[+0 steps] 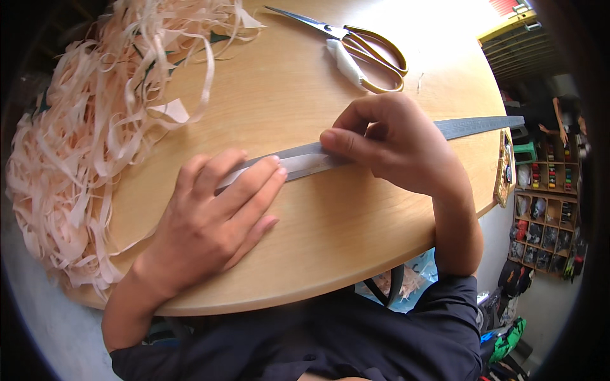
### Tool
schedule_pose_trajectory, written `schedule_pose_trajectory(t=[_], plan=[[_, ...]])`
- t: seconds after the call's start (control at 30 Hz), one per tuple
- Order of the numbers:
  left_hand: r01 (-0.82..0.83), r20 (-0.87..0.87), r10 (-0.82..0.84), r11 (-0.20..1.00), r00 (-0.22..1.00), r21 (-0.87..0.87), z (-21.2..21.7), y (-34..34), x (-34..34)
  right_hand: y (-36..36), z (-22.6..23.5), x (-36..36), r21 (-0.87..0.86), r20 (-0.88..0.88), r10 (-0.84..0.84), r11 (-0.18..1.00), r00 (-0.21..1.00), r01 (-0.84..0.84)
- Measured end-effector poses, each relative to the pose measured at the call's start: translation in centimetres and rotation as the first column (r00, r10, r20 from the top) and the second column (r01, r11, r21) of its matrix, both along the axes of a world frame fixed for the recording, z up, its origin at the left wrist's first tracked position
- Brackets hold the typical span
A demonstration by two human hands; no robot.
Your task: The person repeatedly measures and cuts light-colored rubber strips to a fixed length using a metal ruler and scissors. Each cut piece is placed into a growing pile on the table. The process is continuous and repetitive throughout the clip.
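A metal ruler lies across the table, slanting up to the right past the table's far right part. On its left half rests a pale pink ribbon strip, lined up along the ruler. My left hand lies with fingers stretched out, fingertips pressing the strip and ruler down. Thumb and bent fingers of my right hand pinch at the strip's right part over the ruler; the fingertips behind the thumb are partly hidden. Beyond the ruler, scissors with gold handles, one loop wrapped in white, lie with blades pointing left.
A large heap of pale pink ribbon strips with some dark green bits covers the table's left side. Below the front edge of the wooden table is a blue plastic bag. Shelves, a green stool and another person's arm appear at right.
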State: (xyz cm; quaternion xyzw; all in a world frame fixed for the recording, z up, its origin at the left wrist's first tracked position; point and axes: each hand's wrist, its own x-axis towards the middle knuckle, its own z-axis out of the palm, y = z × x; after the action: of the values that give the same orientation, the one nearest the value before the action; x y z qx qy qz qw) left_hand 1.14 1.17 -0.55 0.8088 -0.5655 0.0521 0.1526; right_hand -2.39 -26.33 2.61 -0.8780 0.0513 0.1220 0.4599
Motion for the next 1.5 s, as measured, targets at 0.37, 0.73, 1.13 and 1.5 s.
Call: schedule_pose_trajectory(t=[0.37,0.73,1.13,1.5], plan=[[0.0,-0.001,0.0,0.991,1.0,0.132,0.4,-1.1,-0.2,-0.9,0.8,-0.6,-0.309,0.551,0.109,0.948,0.828,0.081],[-0.024,0.079,0.009,0.982,0.997,0.187,0.6,-2.5,-1.3,-2.3,-3.1,-1.9,-0.395,0.671,0.39,0.908,0.63,-0.142],[-0.015,0.015,0.013,0.986,1.0,0.165,0.2,-3.0,-1.1,-2.4,-3.6,-3.1,-0.43,0.597,0.395,0.892,0.698,-0.138],[0.015,-0.006,-0.014,0.984,1.0,0.177,0.2,-2.8,-1.0,-2.3,-3.5,-3.1,-0.449,0.612,0.395,0.887,0.685,-0.11]])
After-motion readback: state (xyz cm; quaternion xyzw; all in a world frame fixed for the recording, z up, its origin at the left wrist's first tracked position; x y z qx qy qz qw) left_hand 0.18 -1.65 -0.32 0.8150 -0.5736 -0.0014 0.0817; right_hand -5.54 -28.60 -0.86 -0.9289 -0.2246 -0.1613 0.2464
